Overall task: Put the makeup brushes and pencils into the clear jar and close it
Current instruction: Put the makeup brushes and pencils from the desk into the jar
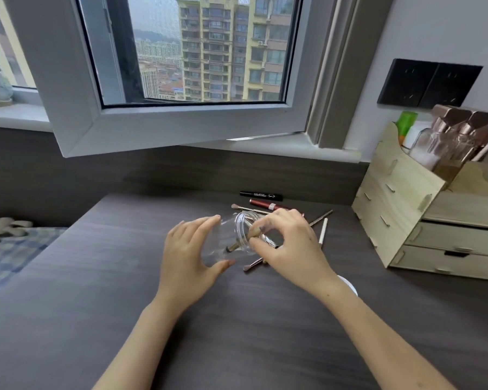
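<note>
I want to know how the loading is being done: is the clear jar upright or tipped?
Tipped: the clear jar lies sideways in the left hand, mouth toward the right hand.

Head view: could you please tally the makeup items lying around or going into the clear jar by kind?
Brushes: 3 (entering brush, in the jar; rear brush; front brush)
White pencil: 1
Brown stick, kind unclear: 1
Tubes: 2 (black tube, red tube)
Total: 7

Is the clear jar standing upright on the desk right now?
No, the clear plastic jar is tipped on its side, mouth toward the right hand, while the left hand grips its body.
</note>
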A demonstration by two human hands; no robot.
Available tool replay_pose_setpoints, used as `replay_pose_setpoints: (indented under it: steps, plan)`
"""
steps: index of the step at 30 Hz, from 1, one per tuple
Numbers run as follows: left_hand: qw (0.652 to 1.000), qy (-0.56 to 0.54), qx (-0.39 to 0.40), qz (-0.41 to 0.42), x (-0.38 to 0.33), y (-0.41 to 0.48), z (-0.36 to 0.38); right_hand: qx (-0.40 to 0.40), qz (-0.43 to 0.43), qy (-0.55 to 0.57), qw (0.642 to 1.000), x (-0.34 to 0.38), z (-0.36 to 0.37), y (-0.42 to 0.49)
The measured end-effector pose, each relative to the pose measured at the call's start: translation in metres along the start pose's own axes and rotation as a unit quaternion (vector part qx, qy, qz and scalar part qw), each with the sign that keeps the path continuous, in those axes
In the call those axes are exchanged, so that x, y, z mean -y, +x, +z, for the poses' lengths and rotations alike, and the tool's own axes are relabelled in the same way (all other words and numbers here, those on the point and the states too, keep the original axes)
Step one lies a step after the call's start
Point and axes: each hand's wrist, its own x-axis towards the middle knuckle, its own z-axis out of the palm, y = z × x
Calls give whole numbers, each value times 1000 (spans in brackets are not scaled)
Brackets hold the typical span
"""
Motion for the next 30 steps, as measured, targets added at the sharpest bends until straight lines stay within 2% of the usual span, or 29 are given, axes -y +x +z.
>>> replay_pose_setpoints:
  steps: [3, 4, 5, 7, 8, 9, 10, 12, 16, 19, 22, 24, 25, 27, 30]
  plan:
    - [1000, 5, 11, -4, 3, -1, -2, 168, 73, 67, 981, -10, -14, 2]
    - [1000, 7, 11, -9, 5, -2, -2, 201, 86, 115, 969, -14, -18, 3]
    - [1000, 8, 6, -19, 7, -1, -3, 198, 103, 178, 958, -19, -19, 5]
    - [999, 7, -12, -44, 8, 0, -4, 111, 158, 251, 949, -32, -15, 14]
    - [998, 4, -23, -57, 9, 2, -5, 63, 179, 208, 959, -40, -9, 20]
    - [997, 0, -35, -71, 9, 3, -5, 45, 183, 106, 976, -50, 1, 28]
    - [996, -5, -43, -84, 10, 4, -5, 59, 171, -8, 984, -58, 10, 33]
    - [994, -8, -51, -99, 11, 6, -5, 116, 132, -183, 967, -67, 28, 40]
    - [993, -10, -57, -106, 13, 6, -6, 129, 100, -285, 944, -71, 49, 51]
    - [991, -10, -66, -119, 11, 5, -6, 87, 138, -232, 959, -71, 49, 53]
    - [988, -16, -77, -131, 10, 6, -6, 9, 177, -6, 984, -64, 27, 44]
    - [988, -19, -81, -133, 9, 6, -6, -3, 153, 137, 979, -54, 4, 31]
    - [988, -18, -81, -131, 9, 6, -5, 8, 127, 137, 982, -49, -8, 24]
    - [990, -17, -76, -118, 9, 6, -3, 15, 48, 11, 999, -42, -28, 14]
    - [996, -19, -57, -68, 6, 5, -1, -30, -102, -180, 978, -30, -39, 18]
